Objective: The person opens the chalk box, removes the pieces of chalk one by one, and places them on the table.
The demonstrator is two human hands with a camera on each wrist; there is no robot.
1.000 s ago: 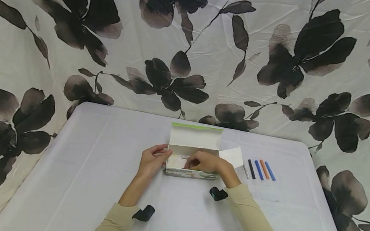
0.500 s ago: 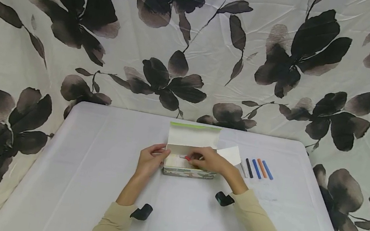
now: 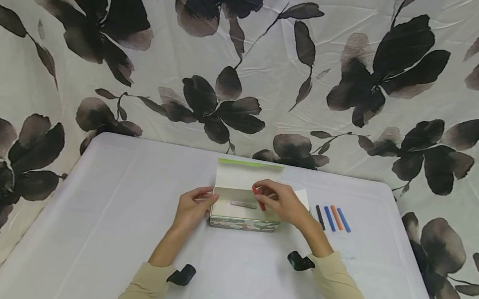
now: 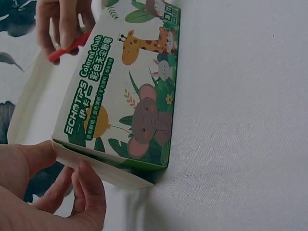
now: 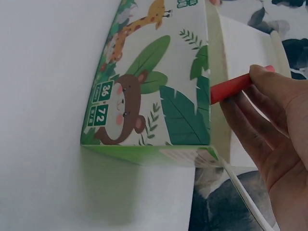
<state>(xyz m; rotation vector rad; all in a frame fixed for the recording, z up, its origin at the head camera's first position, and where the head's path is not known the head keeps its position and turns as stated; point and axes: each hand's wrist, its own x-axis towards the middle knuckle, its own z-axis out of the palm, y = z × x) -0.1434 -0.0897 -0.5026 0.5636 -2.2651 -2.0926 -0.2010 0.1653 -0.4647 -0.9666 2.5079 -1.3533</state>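
A white chalk box (image 3: 244,224) printed with animals and leaves stands with its lid (image 3: 249,175) raised. My left hand (image 3: 193,205) pinches its left end flap (image 4: 108,169) between thumb and fingers. Above the box's open top, my right hand (image 3: 283,201) holds a red chalk stick (image 3: 259,198) between thumb and fingertips. In the right wrist view that red stick slants past the box edge. A slim pale bar (image 3: 243,204) lies inside the box.
To the right of the box, several slim sticks lie side by side: a black one (image 3: 320,217), an orange one (image 3: 337,218) and blue ones (image 3: 345,220). White cloth (image 3: 121,235) covers the table. A floral curtain (image 3: 250,61) hangs behind it.
My right hand has risen out of the box and moved right, bringing up the red chalk stick. The pale bar inside now shows fully. My left hand keeps its hold on the box.
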